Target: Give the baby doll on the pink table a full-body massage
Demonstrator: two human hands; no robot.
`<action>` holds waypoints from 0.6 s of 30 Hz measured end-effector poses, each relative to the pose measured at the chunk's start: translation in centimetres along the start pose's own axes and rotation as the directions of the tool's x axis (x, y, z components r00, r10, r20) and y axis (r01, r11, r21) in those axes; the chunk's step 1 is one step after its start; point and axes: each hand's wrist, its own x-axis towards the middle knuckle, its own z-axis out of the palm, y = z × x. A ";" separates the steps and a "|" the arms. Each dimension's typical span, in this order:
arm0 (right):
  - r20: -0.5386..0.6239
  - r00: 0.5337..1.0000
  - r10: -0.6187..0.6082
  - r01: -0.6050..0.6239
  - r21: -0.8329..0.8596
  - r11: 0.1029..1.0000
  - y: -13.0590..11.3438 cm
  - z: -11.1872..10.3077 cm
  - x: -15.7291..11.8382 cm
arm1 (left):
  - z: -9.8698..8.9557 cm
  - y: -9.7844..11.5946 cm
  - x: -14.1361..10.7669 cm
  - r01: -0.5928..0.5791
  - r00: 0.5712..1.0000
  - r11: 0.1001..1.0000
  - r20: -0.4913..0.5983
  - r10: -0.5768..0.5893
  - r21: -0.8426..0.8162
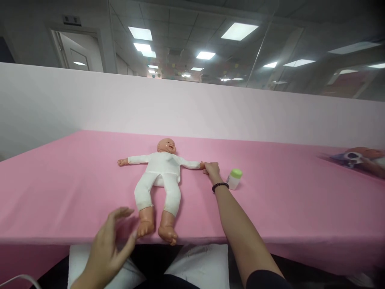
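A baby doll (163, 164) with a white cloth body lies on its back on the pink-covered table, arms spread and feet at the front edge. My right hand (212, 170), with a dark beaded bracelet on the wrist, has its fingers closed on the doll's hand at the right end of its outstretched arm. Beside my right wrist stands a small container (234, 179) with a light green lid. Near the doll's feet, at the table's front edge, my left hand (110, 245) is held with thumb and fingers apart and nothing between them.
The pink tablecloth (279, 192) reaches the front edge above my lap. Part of another doll (365, 154) with a dark patterned item lies at the far right. A white partition (180, 106) stands behind the table.
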 end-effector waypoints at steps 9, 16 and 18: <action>0.137 0.960 -0.244 0.280 -0.494 0.823 -5.8 -2.3 -6.3 | 1.3 -6.6 20.7 0.298 0.870 0.841 0.234 -0.434 0.452; 0.501 0.708 -0.499 0.693 -0.351 0.630 -2.7 -5.9 -24.6 | 5.1 -17.0 23.4 0.294 0.904 0.894 0.205 -0.375 0.338; 0.546 0.678 -0.492 0.717 -0.341 0.608 -0.9 -6.3 -28.8 | 5.4 -18.5 23.0 0.247 0.907 0.904 0.245 -0.342 0.349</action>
